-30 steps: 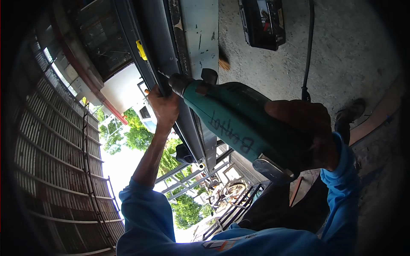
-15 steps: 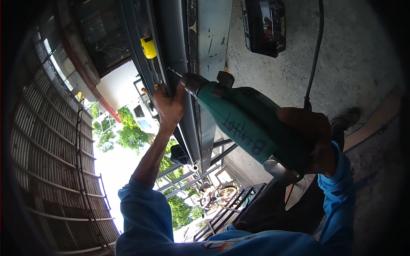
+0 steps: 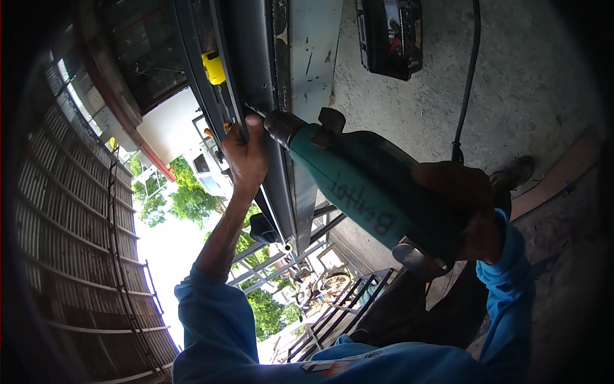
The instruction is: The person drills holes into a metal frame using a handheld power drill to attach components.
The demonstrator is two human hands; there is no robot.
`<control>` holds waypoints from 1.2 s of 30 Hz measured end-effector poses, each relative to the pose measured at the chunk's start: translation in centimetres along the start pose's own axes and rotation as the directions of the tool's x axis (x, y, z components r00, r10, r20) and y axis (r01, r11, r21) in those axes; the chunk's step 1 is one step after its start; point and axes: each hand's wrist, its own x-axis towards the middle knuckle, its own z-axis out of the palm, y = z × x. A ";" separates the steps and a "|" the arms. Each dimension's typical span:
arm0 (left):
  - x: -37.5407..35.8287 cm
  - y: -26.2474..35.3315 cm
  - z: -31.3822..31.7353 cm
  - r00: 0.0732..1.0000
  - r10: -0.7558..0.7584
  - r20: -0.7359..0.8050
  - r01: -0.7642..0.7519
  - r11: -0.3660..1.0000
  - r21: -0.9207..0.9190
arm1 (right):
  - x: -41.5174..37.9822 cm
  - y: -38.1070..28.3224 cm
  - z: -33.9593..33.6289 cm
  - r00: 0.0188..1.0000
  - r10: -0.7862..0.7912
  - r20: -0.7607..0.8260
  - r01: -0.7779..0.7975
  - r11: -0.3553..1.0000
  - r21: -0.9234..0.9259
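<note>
My right hand (image 3: 470, 205) grips the rear handle of a green power drill (image 3: 358, 179) with dark handwriting on its body. The drill's chuck (image 3: 281, 125) and thin bit point at a long grey metal frame (image 3: 256, 70). My left hand (image 3: 245, 157) is wrapped around the edge of that frame, right beside the drill's tip, thumb up along the bar. Both my arms wear blue sleeves. A yellow object (image 3: 213, 67) sits on the frame a little beyond my left hand.
An open black tool case (image 3: 391, 35) lies on the concrete floor (image 3: 511, 83). A black power cord (image 3: 465, 83) runs across the floor to the drill. A shoe (image 3: 511, 173) shows near the cord. A corrugated metal wall (image 3: 70, 256) stands left; welded metal frames (image 3: 332, 307) and trees lie beyond.
The view shifted slightly; the drill and both hands stay on the frame. My left thumb has moved up along the bar, closer to the drill's tip.
</note>
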 end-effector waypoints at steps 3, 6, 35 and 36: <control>-0.1 0.8 0.3 0.996 0.079 0.050 -0.083 0.993 0.084 | 0.2 -0.9 0.2 1.000 -0.018 0.021 0.022 0.985 -0.170; -0.1 1.8 0.3 0.993 0.068 0.098 -0.083 0.984 0.156 | 1.7 -0.9 -1.6 0.982 0.035 0.187 0.029 0.943 -0.331; -0.9 1.4 -0.6 0.982 0.016 0.188 -0.032 0.996 0.079 | 3.3 -0.8 0.4 0.991 -0.036 0.128 0.058 0.983 -0.173; -0.7 1.5 -0.3 0.983 -0.023 0.182 0.025 1.000 -0.012 | 3.0 -0.6 0.8 0.993 -0.034 0.112 0.054 0.982 -0.183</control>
